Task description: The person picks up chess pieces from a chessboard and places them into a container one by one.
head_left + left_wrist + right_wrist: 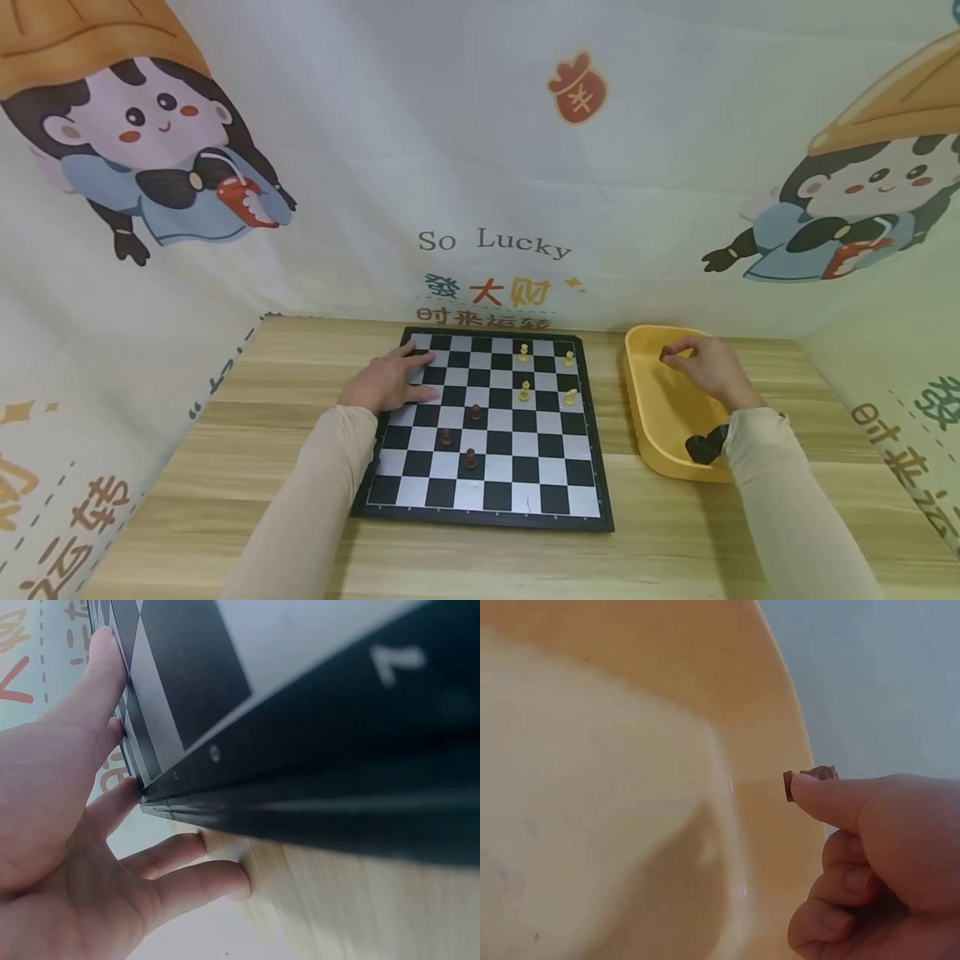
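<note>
A checkered chessboard (551, 472) with a black frame lies flat on the table. My left hand (384, 383) rests at its far left edge, fingers spread; in the left wrist view the thumb (105, 671) lies along the board's top while other fingers reach past the frame. Over the far end of a yellow tray (636, 408), my right hand (708, 367) pinches a small dark red chess piece (788, 787) between thumb and fingers, which partly hide it. Three dark red chess pieces (470, 459) stand toward the board's middle. Several pale yellow chess pieces (524, 392) are at its far right.
The tray stands right of the board on the wood-grain table (480, 567). A black object (705, 447) shows at the right cuff, over the tray's near end. Behind the table hangs a printed white cloth (360, 167), which also runs along both sides.
</note>
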Demonstrator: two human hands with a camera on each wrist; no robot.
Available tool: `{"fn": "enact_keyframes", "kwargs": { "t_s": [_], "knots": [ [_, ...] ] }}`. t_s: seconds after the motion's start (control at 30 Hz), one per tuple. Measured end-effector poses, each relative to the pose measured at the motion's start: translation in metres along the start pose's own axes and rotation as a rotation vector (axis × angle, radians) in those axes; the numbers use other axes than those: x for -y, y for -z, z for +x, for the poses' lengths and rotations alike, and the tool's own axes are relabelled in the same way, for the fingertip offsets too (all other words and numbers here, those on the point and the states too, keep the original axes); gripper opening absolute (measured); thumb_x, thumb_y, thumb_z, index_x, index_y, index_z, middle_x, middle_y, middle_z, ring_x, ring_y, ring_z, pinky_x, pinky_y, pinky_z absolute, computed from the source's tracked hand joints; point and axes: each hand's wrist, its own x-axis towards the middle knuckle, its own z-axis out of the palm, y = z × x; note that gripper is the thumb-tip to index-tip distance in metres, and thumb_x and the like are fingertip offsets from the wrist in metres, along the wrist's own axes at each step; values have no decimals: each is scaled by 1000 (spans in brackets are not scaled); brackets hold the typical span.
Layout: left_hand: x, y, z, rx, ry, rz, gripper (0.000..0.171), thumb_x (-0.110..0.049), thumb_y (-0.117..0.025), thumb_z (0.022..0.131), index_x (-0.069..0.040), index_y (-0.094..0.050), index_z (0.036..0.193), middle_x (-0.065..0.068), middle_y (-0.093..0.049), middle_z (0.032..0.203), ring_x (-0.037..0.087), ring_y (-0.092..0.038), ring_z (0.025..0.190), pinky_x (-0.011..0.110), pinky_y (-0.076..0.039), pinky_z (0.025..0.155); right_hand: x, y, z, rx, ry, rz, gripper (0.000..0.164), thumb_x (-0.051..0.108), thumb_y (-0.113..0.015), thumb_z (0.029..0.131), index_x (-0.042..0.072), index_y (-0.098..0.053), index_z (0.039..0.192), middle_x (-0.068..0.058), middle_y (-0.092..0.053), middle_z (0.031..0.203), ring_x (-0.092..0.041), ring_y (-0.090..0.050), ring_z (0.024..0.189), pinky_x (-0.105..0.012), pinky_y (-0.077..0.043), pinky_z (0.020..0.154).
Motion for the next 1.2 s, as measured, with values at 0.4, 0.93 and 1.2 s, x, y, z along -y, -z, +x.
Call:
{"fn": "enact_keyframes", "kwargs": {
  "t_s": [0.4, 0.93, 1.2],
  "knots": [
    [-1, -1, 0, -2, 3, -6, 77, -53, -69, 92, -26, -40, 158, 11, -16, 173, 53, -25, 152, 66, -30, 122, -6, -4, 4, 32, -29, -24, 32, 23, -63, 102, -5, -70, 116, -31, -64, 128, -25, -58, 84, -27, -44, 65],
    [-1, 0, -3, -17, -3, 6, 75, -51, -68, 93, -24, -41, 157, 13, -19, 172, 53, -27, 152, 66, -31, 121, -8, -13, 8, 24, -10, -18, 32, 21, -68, 98, -7, -71, 113, -28, -72, 115, -16, -50, 70, -26, -41, 58],
    [-1, -1, -1, -21, -5, 7, 75, -51, -68, 93, -25, -41, 158, 13, -19, 172, 54, -27, 151, 67, -31, 121, -8, -13, 9, 45, -47, 22, 36, 18, -68, 96, -9, -67, 119, -4, -65, 74, -13, -46, 63, -24, -38, 54]
  ]
}}
